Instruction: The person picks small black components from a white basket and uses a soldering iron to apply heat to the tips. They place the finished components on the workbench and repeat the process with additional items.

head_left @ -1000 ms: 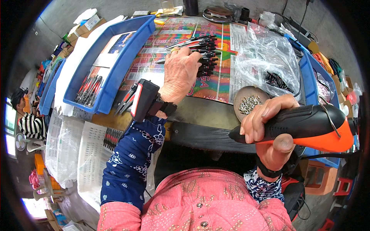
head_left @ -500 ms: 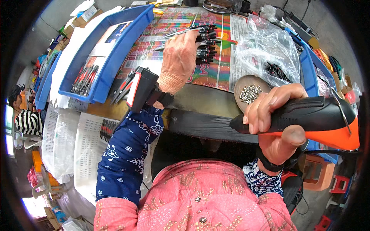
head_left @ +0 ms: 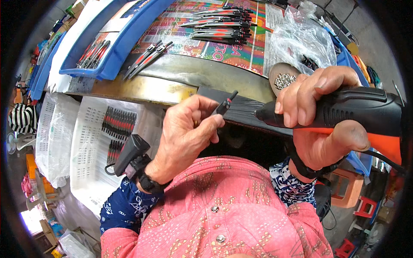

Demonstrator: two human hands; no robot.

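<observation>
My left hand (head_left: 187,133) is in front of the bench edge, thumb and fingers pinched on a black pen (head_left: 223,107). The pen's thin end points up and to the right, and my fingers hide its other end. In my right hand (head_left: 316,103) lies a black and orange electric screwdriver (head_left: 344,112), its nose pointing left toward the pen but apart from it. Beyond my hands, several black, red and silver pens (head_left: 221,26) lie in rows on a colourful printed sheet (head_left: 172,36). Two or so loose pens (head_left: 148,58) rest by the bench edge.
A round dish (head_left: 275,71) of small metal parts sits near my right hand, beside a clear plastic bag (head_left: 301,38). At the left stands a blue tray (head_left: 124,43) with pens. Below it, a white basket (head_left: 88,146) holds rows of pens. An orange stool (head_left: 350,189) stands lower right.
My left hand has left the pens on the sheet and come back toward me with one pen. The right hand still holds the screwdriver, moved slightly right.
</observation>
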